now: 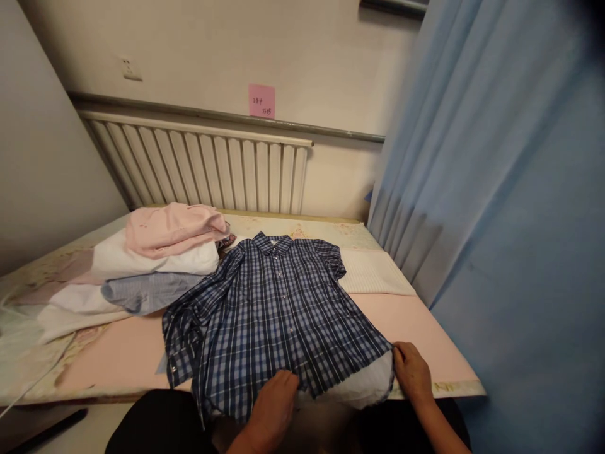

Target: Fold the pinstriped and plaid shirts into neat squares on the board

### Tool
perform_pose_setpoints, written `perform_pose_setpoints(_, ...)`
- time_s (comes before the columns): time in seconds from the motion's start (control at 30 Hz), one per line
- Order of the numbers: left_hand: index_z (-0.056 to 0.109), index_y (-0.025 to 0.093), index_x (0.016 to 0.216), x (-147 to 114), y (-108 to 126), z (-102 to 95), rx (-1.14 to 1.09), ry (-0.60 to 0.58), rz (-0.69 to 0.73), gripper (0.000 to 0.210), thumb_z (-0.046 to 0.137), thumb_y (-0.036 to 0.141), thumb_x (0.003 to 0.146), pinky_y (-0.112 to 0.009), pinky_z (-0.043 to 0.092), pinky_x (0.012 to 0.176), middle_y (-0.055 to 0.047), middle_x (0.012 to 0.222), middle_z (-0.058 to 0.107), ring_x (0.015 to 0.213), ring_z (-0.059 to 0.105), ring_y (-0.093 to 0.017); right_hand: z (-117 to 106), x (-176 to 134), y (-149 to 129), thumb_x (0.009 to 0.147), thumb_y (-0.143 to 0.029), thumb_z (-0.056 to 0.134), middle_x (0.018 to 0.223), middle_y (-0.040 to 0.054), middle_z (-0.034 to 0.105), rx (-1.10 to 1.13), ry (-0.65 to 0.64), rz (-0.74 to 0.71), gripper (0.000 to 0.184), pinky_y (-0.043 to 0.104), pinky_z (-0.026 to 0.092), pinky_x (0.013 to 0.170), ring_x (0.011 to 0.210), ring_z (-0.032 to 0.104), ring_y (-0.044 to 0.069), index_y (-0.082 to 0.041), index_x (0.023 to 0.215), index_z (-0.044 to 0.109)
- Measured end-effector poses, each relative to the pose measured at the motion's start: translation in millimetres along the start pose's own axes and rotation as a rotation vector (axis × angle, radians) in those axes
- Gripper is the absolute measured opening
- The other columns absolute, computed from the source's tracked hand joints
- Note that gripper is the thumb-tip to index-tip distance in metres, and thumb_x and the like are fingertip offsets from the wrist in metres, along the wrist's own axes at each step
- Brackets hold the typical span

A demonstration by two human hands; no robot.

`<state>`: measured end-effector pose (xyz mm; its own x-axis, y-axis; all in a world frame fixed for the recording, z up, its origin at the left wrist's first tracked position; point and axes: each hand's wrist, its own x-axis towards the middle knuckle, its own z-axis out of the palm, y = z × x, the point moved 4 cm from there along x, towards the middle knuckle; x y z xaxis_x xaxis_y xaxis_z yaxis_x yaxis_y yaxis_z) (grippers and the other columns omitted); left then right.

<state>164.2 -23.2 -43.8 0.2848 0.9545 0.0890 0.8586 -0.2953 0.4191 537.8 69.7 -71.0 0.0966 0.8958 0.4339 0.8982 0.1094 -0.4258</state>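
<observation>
okay, head view: plaid shirt point(278, 299) lies front up on the bench point(335, 230), collar toward the far side. left hand point(273, 403) closed on its near edge, right hand point(413, 372) gripping its near right corner. clothes pile point(158, 261) at left, blue curtain point(496, 221) at right.

A pink note point(261, 93) on the wall point(198, 57) bears two handwritten lines point(258, 101), the upper ending in 4, otherwise unclear.
</observation>
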Motion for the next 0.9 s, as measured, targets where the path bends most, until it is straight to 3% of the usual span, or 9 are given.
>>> perform_pose_setpoints(0.17, 0.055, 0.021, 0.086, 7, -6, -2.3, -0.107, -0.039, -0.049, 0.023, 0.035, 0.012, 0.09, -0.028, 0.04, 0.076, -0.003, 0.09, 0.063, 0.087, 0.057, -0.016, -1, 1, 0, 0.089, -0.035, 0.038, 0.092, 0.0082, 0.063, 0.009, -0.012, -0.001, 0.031, 0.035, 0.046, 0.081, 0.088, 0.06, 0.022, -0.018, 0.092, 0.063)
perform_pose_setpoints(0.27, 0.056, 0.022, 0.086, 11, -12, -3.1, -0.175, -0.011, -0.079, 0.023, 0.034, 0.018, 0.092, -0.028, 0.04, 0.077, -0.003, 0.089, 0.063, 0.086, 0.057, -0.016, -8, -2, -7, 0.087, -0.032, 0.038, 0.096, 0.0109, 0.064, -0.011, 0.078, 0.011, 0.031, 0.038, 0.048, 0.081, 0.089, 0.061, 0.024, -0.015, 0.1, 0.062)
perform_pose_setpoints(0.37, 0.056, 0.022, 0.087, 12, -15, -1.9, -0.22, 0.0, -0.109, 0.024, 0.033, 0.021, 0.092, -0.029, 0.041, 0.078, -0.003, 0.089, 0.064, 0.085, 0.058, -0.017, -20, -10, -30, 0.088, -0.026, 0.038, 0.097, 0.0124, 0.063, -0.022, 0.228, -0.026, 0.031, 0.04, 0.049, 0.081, 0.091, 0.06, 0.025, -0.014, 0.106, 0.06)
perform_pose_setpoints(0.43, 0.056, 0.022, 0.088, 11, -17, -1.4, -0.257, 0.005, -0.114, 0.024, 0.033, 0.022, 0.092, -0.03, 0.041, 0.078, -0.003, 0.09, 0.064, 0.086, 0.058, -0.017, -24, -17, -60, 0.09, -0.023, 0.04, 0.096, 0.0104, 0.063, 0.048, 0.245, -0.15, 0.025, 0.039, 0.049, 0.083, 0.091, 0.06, 0.024, -0.016, 0.106, 0.059)
perform_pose_setpoints(0.57, 0.057, 0.022, 0.087, 10, -19, -1.3, -0.322, 0.03, -0.114, 0.025, 0.033, 0.025, 0.092, -0.03, 0.042, 0.078, -0.003, 0.088, 0.064, 0.084, 0.058, -0.017, -22, -39, -135, 0.09, -0.014, 0.045, 0.092, 0.0053, 0.064, 0.23, 0.082, -0.448, 0.02, 0.034, 0.05, 0.08, 0.088, 0.06, 0.02, -0.022, 0.102, 0.059)
perform_pose_setpoints(0.67, 0.057, 0.022, 0.086, 9, -23, -1.8, -0.393, 0.068, -0.122, 0.026, 0.032, 0.029, 0.092, -0.031, 0.043, 0.077, -0.003, 0.086, 0.064, 0.083, 0.059, -0.017, -11, -56, -178, 0.087, -0.013, 0.051, 0.094, 0.0055, 0.063, 0.278, -0.108, -0.564, 0.02, 0.036, 0.05, 0.079, 0.089, 0.058, 0.021, -0.022, 0.104, 0.057)
perform_pose_setpoints(0.8, 0.058, 0.021, 0.084, 11, -32, -2.2, -0.494, 0.127, -0.199, 0.028, 0.034, 0.035, 0.09, -0.03, 0.044, 0.075, -0.002, 0.082, 0.065, 0.079, 0.06, -0.017, 9, -73, -200, 0.076, -0.015, 0.066, 0.113, 0.0092, 0.061, 0.239, -0.268, -0.68, 0.038, 0.044, 0.046, 0.089, 0.103, 0.055, 0.026, -0.021, 0.112, 0.055)
perform_pose_setpoints(0.9, 0.061, 0.02, 0.085, 14, -40, -1.8, -0.571, 0.174, -0.262, 0.031, 0.036, 0.038, 0.088, -0.031, 0.046, 0.076, -0.003, 0.083, 0.068, 0.08, 0.061, -0.019, 22, -78, -198, 0.073, -0.014, 0.068, 0.12, 0.0093, 0.059, 0.18, -0.276, -0.675, 0.044, 0.046, 0.043, 0.092, 0.109, 0.052, 0.027, -0.021, 0.114, 0.055)
